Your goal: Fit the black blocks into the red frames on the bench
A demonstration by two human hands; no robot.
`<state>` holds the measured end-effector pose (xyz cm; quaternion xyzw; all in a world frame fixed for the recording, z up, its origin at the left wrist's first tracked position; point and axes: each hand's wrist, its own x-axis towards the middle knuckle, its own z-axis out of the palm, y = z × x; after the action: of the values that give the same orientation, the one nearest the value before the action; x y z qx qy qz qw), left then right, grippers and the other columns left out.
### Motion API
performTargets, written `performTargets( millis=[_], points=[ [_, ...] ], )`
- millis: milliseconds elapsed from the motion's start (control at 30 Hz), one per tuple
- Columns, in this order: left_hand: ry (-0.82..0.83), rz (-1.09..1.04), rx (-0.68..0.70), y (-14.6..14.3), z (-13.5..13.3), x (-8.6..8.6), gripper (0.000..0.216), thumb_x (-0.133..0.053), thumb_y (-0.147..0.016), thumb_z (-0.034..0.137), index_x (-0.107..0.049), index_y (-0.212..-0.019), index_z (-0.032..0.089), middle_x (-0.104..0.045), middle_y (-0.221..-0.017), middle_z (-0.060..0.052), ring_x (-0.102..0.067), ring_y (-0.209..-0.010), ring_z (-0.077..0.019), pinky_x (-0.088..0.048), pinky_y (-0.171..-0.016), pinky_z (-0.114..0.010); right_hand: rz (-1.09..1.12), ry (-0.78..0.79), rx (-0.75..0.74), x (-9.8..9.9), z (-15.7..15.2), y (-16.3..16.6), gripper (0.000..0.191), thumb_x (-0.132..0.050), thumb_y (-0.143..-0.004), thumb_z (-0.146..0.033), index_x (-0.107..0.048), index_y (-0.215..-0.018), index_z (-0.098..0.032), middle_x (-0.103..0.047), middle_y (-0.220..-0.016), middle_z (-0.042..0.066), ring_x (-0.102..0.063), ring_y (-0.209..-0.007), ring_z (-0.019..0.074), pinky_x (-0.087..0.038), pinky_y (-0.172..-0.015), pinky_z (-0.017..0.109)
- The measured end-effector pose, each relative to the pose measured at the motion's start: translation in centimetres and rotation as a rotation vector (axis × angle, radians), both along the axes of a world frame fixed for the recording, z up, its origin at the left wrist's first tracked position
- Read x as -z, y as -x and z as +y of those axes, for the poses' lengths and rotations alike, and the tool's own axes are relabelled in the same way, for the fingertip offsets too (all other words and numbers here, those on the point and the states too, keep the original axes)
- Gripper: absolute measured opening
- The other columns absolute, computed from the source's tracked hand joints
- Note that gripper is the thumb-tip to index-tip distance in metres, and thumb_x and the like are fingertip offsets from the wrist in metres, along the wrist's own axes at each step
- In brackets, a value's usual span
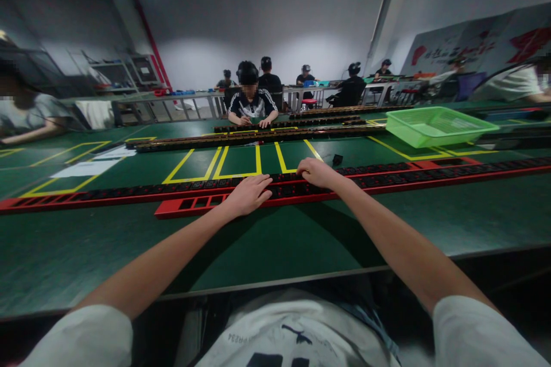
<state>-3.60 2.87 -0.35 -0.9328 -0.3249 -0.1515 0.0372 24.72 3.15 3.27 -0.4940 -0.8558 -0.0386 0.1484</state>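
Two long red strips filled with black socket modules lie across the green table in front of me. My left hand [248, 194] rests flat, fingers stretched out, on the nearer red strip [189, 204]. My right hand [317, 172] lies palm down with fingers curled over the strips, touching the farther red strip [451, 172]. I cannot make out anything held in either hand. A small black part [337, 159] lies loose on the table just beyond my right hand.
A green plastic basket [434, 125] stands at the right on the table. Black strips [258, 137] lie farther back. Yellow lines mark boxes on the table [301, 241]. A person [252, 104] works opposite; other people sit at the left, right and back.
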Motion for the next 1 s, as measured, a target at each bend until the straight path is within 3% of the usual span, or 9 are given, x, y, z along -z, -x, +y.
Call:
performTargets(
  millis=[133,400,1000],
  points=[
    [-0.001,-0.002,-0.003,0.01,0.09,0.11,0.055,-0.033,-0.103,0.046,-0.05,-0.144,0.014,-0.047,-0.152,-0.012,-0.044,-0.14,-0.0266,-0.033,-0.117,-0.044,0.037,0.006,0.045,-0.07,-0.22,0.12,0.036,-0.049,-0.086,-0.005,-0.07,-0.113,-0.016,-0.072,-0.107,0.01,-0.064,-0.097,0.0217,-0.048,-0.088,0.031],
    [-0.014,-0.002,0.002,-0.05,0.11,0.16,0.055,-0.032,-0.103,0.046,-0.05,-0.144,0.014,-0.048,-0.151,-0.012,-0.045,-0.139,-0.0262,-0.034,-0.117,-0.044,-0.051,-0.011,-0.039,0.69,0.57,-0.37,0.031,-0.049,-0.086,-0.007,-0.075,-0.099,-0.017,-0.071,-0.103,0.009,-0.062,-0.102,0.0236,-0.046,-0.094,0.034],
    [-0.011,0.003,0.005,-0.01,0.14,0.09,0.055,-0.033,-0.103,0.044,-0.05,-0.144,0.012,-0.047,-0.152,-0.013,-0.044,-0.139,-0.0262,-0.033,-0.117,-0.043,-0.029,-0.016,-0.037,0.59,0.3,0.07,0.032,-0.049,-0.09,-0.01,-0.073,-0.11,-0.017,-0.071,-0.109,0.011,-0.062,-0.104,0.0238,-0.046,-0.096,0.036]
  ],
)
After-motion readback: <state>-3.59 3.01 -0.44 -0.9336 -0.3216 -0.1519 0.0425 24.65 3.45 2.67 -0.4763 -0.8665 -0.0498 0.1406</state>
